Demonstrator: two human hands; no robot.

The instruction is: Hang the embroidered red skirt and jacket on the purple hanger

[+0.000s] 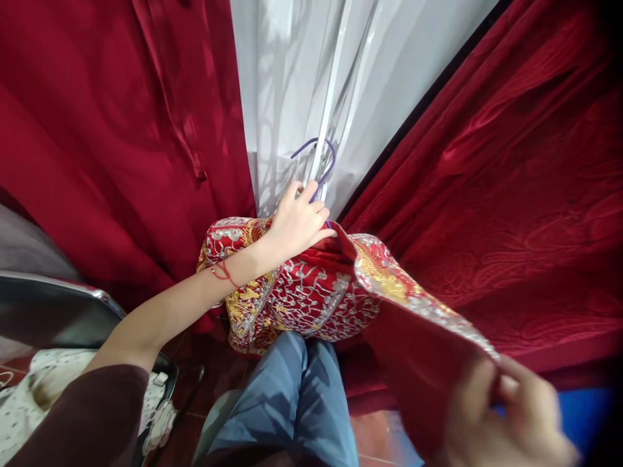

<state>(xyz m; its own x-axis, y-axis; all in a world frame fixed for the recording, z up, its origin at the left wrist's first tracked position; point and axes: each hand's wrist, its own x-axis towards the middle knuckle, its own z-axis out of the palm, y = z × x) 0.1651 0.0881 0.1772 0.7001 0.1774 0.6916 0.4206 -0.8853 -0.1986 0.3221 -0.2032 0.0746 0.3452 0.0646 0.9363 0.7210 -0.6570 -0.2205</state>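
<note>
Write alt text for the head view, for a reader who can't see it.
A left hand grips a purple hanger at the collar of a red embroidered garment, while the blurred right hand pinches the garment's edge. Red curtains and a white curtain hang behind; a jeans-clad leg shows below.

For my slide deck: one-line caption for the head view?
Left hand grips a purple hanger in an embroidered red garment; right hand holds its edge.
</note>
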